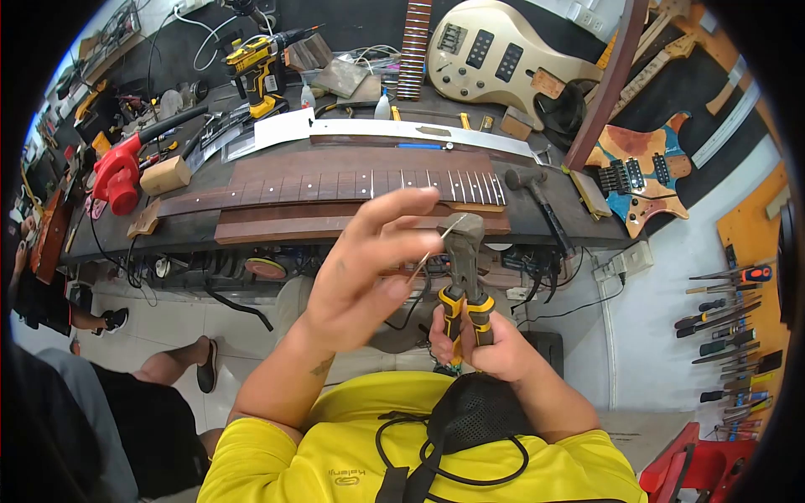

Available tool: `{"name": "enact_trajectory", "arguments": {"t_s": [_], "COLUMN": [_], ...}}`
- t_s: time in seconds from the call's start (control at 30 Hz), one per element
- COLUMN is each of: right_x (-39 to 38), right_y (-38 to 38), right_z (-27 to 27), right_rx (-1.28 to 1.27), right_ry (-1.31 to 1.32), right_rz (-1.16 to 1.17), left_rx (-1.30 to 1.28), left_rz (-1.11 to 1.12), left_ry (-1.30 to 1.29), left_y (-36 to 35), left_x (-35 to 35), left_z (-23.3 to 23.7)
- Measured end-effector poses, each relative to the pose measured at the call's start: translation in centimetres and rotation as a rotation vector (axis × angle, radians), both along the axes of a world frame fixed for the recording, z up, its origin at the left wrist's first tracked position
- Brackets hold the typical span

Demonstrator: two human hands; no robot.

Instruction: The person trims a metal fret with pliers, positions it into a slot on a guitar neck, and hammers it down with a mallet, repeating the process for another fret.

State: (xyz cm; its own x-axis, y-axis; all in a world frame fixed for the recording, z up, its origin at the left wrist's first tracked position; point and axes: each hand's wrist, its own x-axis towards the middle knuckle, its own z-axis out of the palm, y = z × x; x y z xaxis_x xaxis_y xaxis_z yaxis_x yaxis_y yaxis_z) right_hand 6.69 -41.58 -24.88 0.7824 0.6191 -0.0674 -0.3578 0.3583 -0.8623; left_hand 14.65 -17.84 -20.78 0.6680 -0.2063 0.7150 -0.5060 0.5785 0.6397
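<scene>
My left hand (360,268) pinches a thin piece of fret wire (421,268) between thumb and fingers. The wire slants up and right, its far end overlapping the head of a pair of end-cutting pliers (464,256). These pliers have yellow and black handles, and my right hand (490,345) is wrapped round them with the jaws pointing up toward the bench. Just beyond the hands lies a guitar neck (310,188) with a dark fretboard. Bright frets show in its right part, while the left part has bare slots and white dots.
A hammer (537,201) rests right of the neck. Behind are a white straightedge (402,131), a cordless drill (256,74) and a gold guitar body (495,63). A red blower (120,172) stands at left, and files (725,323) hang at right. Another person's legs (168,369) show at lower left.
</scene>
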Motion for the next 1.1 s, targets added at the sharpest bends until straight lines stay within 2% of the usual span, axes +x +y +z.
{"name": "enact_trajectory", "arguments": {"t_s": [0.07, 0.13, 0.17, 0.2, 0.23, 0.3, 0.33, 0.37, 0.43, 0.6, 0.97, 1.1], "right_x": [0.1, 0.1, 0.0, -0.1, -0.1, -0.3, -0.2, 0.1, 0.2, -0.3, -0.3, -0.3], "right_y": [-0.1, 0.2, 0.5, 0.6, 0.8, 1.0, 0.9, 0.6, 0.4, 1.0, 1.1, 0.8], "right_z": [-0.1, 0.3, 1.0, 1.5, 1.6, 1.7, 1.7, 1.7, 1.8, 2.2, 2.3, 1.9], "right_rx": [-0.01, -0.019, -0.105, -0.191, -0.19, -0.383, -0.382, -0.448, -0.516, -0.586, -0.629, -0.591], "right_ry": [-0.02, -0.042, -0.103, -0.164, -0.167, -0.311, -0.309, -0.4, -0.492, -0.369, -0.438, -0.413], "right_rz": [0.037, 0.081, 0.071, 0.058, 0.058, -0.056, -0.057, -0.078, -0.097, -0.179, -0.182, -0.191], "left_rx": [0.364, 0.354, 0.338, 0.165, 0.165, 0.196, 0.553, 0.553, 0.658, 0.696, 0.673, 0.629], "left_rz": [0.357, 0.438, 0.513, 0.487, 0.487, 0.63, 0.72, 0.717, 0.624, 0.62, 0.83, 0.894], "left_ry": [-0.575, -0.613, -0.655, -0.564, -0.568, -0.326, -0.214, -0.213, -0.007, -0.041, -0.229, -0.177], "left_y": [1.1, 1.5, 1.4, 0.8, 1.1, 2.1, 2.6, 2.3, 1.5, 1.8, 2.1, 2.1], "left_x": [0.5, -0.2, -0.4, -0.7, -1.4, -3.3, -4.4, -4.4, -4.0, -4.2, -4.1, -4.2], "left_z": [1.2, 2.7, 3.3, 3.4, 3.4, 3.8, 5.8, 5.6, 4.7, 4.0, 3.3, 3.2]}}
